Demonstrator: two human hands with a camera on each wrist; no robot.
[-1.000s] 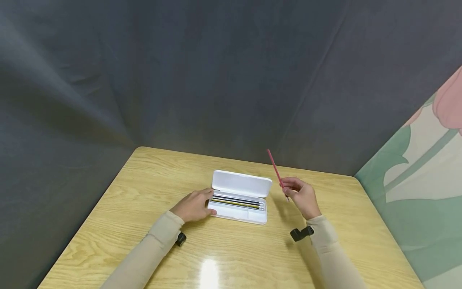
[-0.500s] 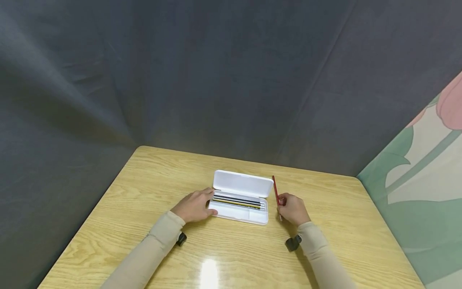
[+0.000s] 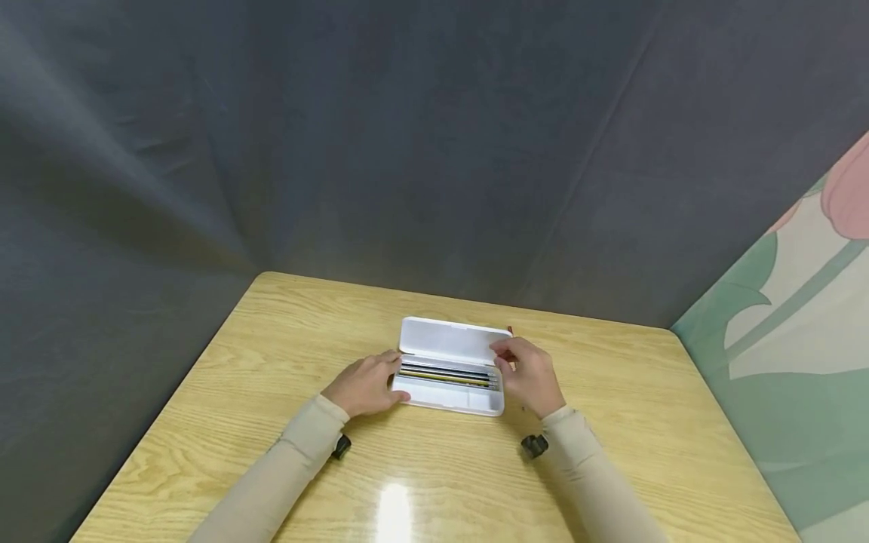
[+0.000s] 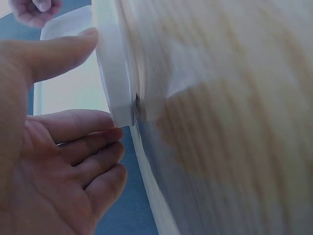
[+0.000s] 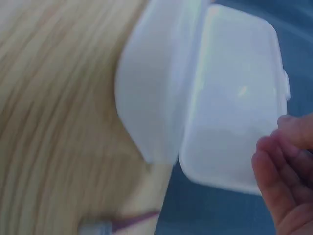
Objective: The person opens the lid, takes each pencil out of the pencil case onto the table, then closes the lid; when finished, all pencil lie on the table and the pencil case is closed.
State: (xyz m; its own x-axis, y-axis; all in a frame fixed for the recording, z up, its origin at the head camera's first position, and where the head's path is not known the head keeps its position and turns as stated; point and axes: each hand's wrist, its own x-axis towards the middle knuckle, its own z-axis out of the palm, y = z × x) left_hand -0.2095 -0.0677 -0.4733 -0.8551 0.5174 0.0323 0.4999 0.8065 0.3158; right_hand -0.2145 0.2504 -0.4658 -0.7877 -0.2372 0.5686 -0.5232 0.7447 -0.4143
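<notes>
A white pencil case (image 3: pixel 434 397) lies with its lid (image 3: pixel 444 339) raised at the back. Several dark and yellow-striped pencils (image 3: pixel 444 375) fill its rear part. My left hand (image 3: pixel 366 385) grips the case's left end, thumb at the front edge and fingers at the back corner; the left wrist view shows thumb and index finger (image 4: pixel 80 125) on either side of that end. At the right end, my right hand (image 3: pixel 531 375) is over the lid's edge with bent fingers (image 5: pixel 271 181) and thumb close together. A red pencil (image 5: pixel 134 221) lies on the table beside the case, mostly hidden by this hand.
The light wooden table (image 3: pixel 285 332) ends at a dark curtain (image 3: pixel 407 151) behind and on the left. A flower-patterned cloth (image 3: pixel 808 324) hangs at the right. Each wrist wears a small black device (image 3: pixel 534 446).
My right hand has lowered the red pencil to the table right of the case, let it go and moved left to the lid. The left hand has stayed on the case.
</notes>
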